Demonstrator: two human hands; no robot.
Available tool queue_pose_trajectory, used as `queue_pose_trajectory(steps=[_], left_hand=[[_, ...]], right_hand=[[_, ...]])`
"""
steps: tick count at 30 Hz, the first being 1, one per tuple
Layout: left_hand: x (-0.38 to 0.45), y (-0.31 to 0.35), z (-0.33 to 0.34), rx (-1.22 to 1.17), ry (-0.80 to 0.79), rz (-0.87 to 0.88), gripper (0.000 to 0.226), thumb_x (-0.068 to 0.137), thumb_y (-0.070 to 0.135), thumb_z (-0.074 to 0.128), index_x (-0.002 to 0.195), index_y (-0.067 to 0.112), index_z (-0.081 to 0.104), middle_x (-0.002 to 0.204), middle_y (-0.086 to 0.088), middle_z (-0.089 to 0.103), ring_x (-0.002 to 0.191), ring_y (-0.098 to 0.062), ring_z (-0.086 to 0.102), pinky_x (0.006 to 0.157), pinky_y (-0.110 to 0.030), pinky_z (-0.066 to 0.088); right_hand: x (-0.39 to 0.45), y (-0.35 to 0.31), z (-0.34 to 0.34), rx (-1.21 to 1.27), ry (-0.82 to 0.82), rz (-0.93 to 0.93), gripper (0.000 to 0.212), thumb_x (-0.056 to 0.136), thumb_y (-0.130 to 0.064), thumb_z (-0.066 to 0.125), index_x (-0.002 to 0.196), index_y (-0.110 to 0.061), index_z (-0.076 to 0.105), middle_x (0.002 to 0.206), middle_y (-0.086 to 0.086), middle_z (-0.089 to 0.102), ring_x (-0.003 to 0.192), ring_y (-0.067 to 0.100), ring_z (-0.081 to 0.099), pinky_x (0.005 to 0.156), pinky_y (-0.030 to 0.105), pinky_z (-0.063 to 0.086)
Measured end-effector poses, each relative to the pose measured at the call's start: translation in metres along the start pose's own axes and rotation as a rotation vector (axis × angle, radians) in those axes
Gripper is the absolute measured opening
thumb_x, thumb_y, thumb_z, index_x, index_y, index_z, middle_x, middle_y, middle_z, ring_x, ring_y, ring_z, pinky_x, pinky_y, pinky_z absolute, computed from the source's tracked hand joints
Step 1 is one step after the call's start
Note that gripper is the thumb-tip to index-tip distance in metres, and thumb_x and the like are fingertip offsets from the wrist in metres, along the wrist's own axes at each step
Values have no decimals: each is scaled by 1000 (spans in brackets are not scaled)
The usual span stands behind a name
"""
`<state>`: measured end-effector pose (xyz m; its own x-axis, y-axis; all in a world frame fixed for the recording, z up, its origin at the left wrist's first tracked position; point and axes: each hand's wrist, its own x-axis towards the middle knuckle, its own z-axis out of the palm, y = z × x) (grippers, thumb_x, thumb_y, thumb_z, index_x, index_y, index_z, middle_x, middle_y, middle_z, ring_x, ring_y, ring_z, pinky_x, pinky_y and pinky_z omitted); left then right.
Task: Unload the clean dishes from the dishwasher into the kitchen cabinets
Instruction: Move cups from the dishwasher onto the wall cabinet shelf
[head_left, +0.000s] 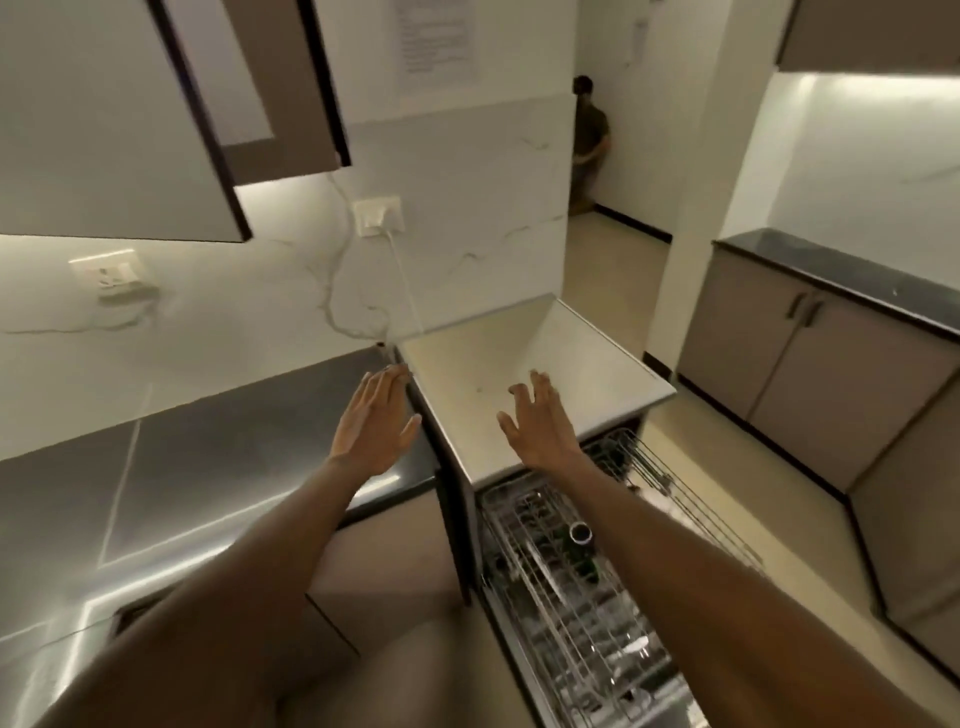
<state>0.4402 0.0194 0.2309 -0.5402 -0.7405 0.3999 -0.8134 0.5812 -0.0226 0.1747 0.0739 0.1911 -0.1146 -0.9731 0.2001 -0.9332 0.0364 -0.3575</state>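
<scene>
Both hands are raised, fingers straight and spread, holding nothing. The left hand (375, 415) hovers over the dark counter (218, 467) at its right end; the right hand (540, 421) hovers over the white top of the dishwasher (587, 364). Below the right forearm, the pulled-out wire rack (561, 587) holds a dark cup (580, 533) and blurred dishes. 1 wall cabinet door (119, 119) hangs open at upper left.

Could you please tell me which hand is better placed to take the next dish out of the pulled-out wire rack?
Probably the right hand: its forearm already crosses above the pulled-out wire dishwasher rack. The left hand hovers over the dark countertop, away from it.
</scene>
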Motion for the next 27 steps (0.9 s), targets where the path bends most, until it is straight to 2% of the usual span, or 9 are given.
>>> queue_pose_trajectory(steps=[4, 8, 10, 15, 22, 27], left_hand=[[28, 70, 35, -76, -70, 120, 64, 94, 36, 66, 147, 6, 44, 153, -13, 44, 140, -31, 44, 125, -46, 26], [58, 131, 81, -128, -109, 213, 63, 96, 36, 63, 147, 5, 43, 151, -14, 44, 137, -33, 46, 122, -48, 30], [70, 153, 103, -166, -136, 227, 63, 97, 36, 61, 148, 5, 41, 152, -14, 43, 137, -33, 45, 121, -49, 32], [107, 198, 160, -262, -238, 227, 62, 99, 38, 56, 150, 8, 37, 155, -13, 40, 140, -31, 41, 122, -49, 30], [138, 230, 241, -382, -348, 122, 63, 98, 41, 59, 151, 14, 37, 156, -8, 41, 143, -27, 40, 123, -46, 30], [135, 246, 275, -384, -423, 98, 64, 101, 39, 56, 153, 8, 37, 156, -12, 43, 143, -29, 41, 121, -44, 35]], right_hand=[[-27, 69, -19, -64, 23, 93, 53, 108, -42, 44, 148, -7, 43, 162, 30, 27, 156, 40, 18, 126, 45, 21], [-50, 130, -34, -105, -15, 168, 48, 108, -36, 46, 142, -3, 51, 154, 25, 42, 150, 42, 28, 125, 49, 25], [-57, 156, -38, -97, -33, 220, 52, 107, -40, 48, 144, -4, 48, 156, 27, 38, 148, 44, 32, 122, 50, 31], [-57, 221, -33, -104, -140, 324, 57, 108, -46, 43, 148, -5, 43, 164, 32, 25, 155, 44, 20, 127, 50, 20], [-35, 286, -18, -129, -227, 335, 58, 107, -45, 45, 149, -5, 42, 165, 32, 19, 156, 45, 15, 128, 53, 18], [-24, 315, 12, -109, -311, 301, 53, 107, -39, 50, 149, -7, 42, 166, 29, 20, 157, 45, 14, 129, 51, 16]])
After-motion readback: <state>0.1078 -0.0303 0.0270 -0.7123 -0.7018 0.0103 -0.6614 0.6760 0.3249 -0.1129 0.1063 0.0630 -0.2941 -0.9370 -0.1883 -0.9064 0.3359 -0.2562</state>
